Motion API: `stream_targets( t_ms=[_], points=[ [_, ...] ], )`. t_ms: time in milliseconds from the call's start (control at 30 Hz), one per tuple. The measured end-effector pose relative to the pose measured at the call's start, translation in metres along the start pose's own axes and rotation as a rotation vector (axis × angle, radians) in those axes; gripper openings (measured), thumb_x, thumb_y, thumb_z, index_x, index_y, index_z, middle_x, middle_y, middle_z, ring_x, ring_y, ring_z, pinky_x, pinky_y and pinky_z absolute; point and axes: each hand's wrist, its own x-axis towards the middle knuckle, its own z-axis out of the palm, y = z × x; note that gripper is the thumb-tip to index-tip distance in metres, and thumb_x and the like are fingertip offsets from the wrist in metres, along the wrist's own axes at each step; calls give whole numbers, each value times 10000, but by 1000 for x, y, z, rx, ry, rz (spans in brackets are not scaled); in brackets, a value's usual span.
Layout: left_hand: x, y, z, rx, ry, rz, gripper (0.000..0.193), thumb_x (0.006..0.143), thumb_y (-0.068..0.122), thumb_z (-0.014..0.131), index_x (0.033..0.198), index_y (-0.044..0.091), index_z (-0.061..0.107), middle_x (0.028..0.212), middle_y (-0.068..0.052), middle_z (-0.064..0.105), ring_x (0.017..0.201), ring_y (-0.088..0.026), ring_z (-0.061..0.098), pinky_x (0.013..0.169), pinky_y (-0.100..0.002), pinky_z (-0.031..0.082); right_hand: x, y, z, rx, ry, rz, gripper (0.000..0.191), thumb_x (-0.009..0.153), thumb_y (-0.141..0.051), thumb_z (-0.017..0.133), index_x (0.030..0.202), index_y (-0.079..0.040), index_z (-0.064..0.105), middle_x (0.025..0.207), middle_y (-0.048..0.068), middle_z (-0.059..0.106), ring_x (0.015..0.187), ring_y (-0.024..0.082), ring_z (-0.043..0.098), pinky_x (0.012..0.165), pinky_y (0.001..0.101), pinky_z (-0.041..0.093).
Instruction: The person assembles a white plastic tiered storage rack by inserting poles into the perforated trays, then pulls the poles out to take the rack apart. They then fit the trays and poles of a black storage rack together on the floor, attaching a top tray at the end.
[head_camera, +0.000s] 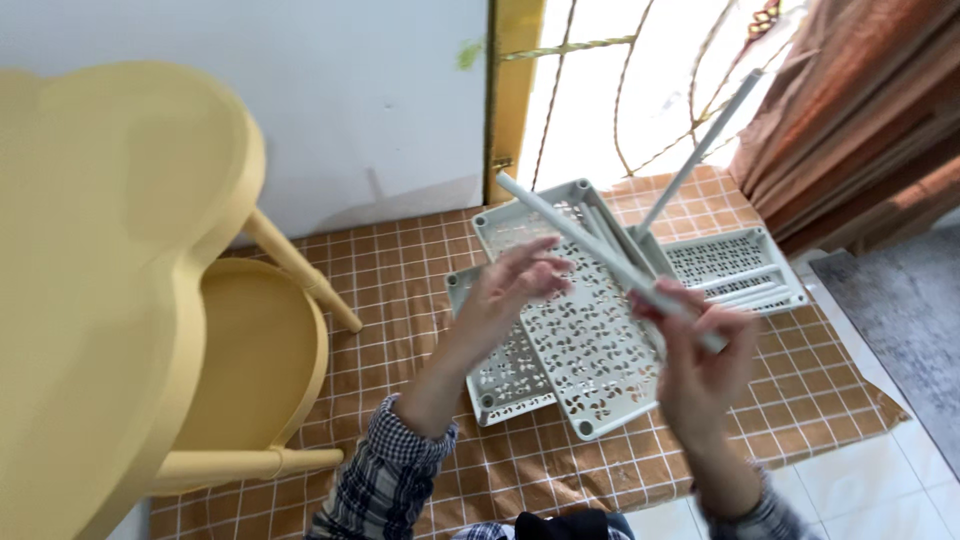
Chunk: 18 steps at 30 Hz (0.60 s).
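My right hand (700, 355) grips a white plastic tube (585, 238) that slants up to the left over the trays. A second white tube (700, 150) rises from near the same hand toward the upper right; whether the hand holds it too is unclear. My left hand (510, 290) hovers with its fingers spread, just left of the first tube, holding nothing. Beneath both hands lie three white perforated shelf trays: a large one on top (590, 350), one under it at the left (500, 385), and one at the right (735, 262) with more tubes lying in it.
A brown checked mat (390, 270) covers the floor under the trays. A yellow plastic table (110, 250) with a lower shelf fills the left. A white wall, a yellow door frame (512, 90), a window grille and brown curtains (860, 110) stand behind. White tiles show at the bottom right.
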Motion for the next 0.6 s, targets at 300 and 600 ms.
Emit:
stream_targets(
  t_ms=[300, 600],
  points=[
    [34, 3, 35, -39, 7, -119, 406, 980, 217, 652, 1234, -98, 624, 1056, -197, 763, 893, -209, 764, 814, -336, 646, -50, -18, -2, -556, -151, -56, 188, 939, 49, 642, 1062, -16, 517, 1353, 242, 634, 1244, 316, 667, 983, 372, 572],
    [70, -35, 28, 199, -116, -240, 348, 901, 173, 739, 1088, -114, 676, 891, -137, 761, 748, -176, 768, 632, -267, 663, -32, -22, -12, -871, -415, 73, 277, 910, -49, 671, 1185, -14, 683, 1280, 134, 684, 1040, 325, 727, 830, 382, 611]
  ],
)
